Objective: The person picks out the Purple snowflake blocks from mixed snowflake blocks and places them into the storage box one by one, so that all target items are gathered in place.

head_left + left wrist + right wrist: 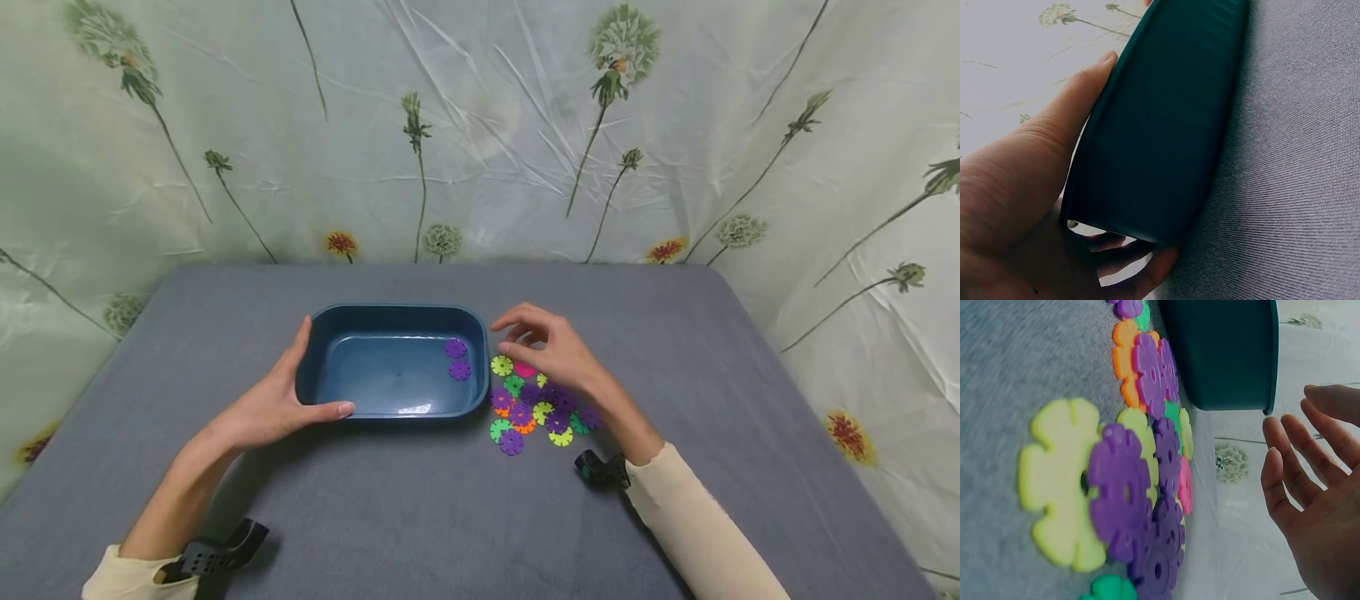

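Note:
A dark blue plastic tub sits on the table, with two purple flower-shaped discs at the right end of its floor. My left hand grips the tub's left end, thumb along the front rim and fingers round the end wall. Beside the tub's right wall lies a loose pile of flower-shaped plastic discs in purple, yellow, green, orange and pink. Above the far side of this pile hovers my right hand, fingers loosely bent and nothing seen between them, fingertips close to the tub's right rim.
Grey cloth covers the table. Behind it hangs a pale curtain printed with dandelions. Each wrist carries a black camera mount, the left one and the right one both low over the cloth.

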Demonstrator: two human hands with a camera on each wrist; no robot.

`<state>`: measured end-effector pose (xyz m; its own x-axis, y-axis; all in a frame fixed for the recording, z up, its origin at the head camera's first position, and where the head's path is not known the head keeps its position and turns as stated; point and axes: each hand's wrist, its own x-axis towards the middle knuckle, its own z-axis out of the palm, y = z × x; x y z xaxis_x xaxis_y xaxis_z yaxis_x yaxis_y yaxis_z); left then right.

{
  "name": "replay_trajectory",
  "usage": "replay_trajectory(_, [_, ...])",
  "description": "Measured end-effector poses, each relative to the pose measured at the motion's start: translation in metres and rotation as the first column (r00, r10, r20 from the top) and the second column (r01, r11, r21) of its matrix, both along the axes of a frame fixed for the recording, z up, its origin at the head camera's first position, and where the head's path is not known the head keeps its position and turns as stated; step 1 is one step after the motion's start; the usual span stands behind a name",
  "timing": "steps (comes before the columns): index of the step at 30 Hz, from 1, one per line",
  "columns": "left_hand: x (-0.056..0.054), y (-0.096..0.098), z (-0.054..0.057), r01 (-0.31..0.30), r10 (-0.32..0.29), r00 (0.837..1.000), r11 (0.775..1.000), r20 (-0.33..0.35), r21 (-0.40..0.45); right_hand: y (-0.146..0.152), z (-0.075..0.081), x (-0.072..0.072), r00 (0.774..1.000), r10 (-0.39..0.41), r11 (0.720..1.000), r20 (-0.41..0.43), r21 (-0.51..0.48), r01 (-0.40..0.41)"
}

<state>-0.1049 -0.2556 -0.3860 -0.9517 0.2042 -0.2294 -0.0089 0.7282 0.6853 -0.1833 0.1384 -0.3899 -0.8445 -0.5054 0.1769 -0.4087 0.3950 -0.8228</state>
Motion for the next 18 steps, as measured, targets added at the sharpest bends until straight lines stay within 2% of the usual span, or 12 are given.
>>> replay_trajectory(18, [0.001,-0.002,0.000,0.009,-0.009,1.000,0.999,-0.006,0.033,0.018,-0.004,0.007,0.999,-0.011,1.000,0.040,0.012,0.011])
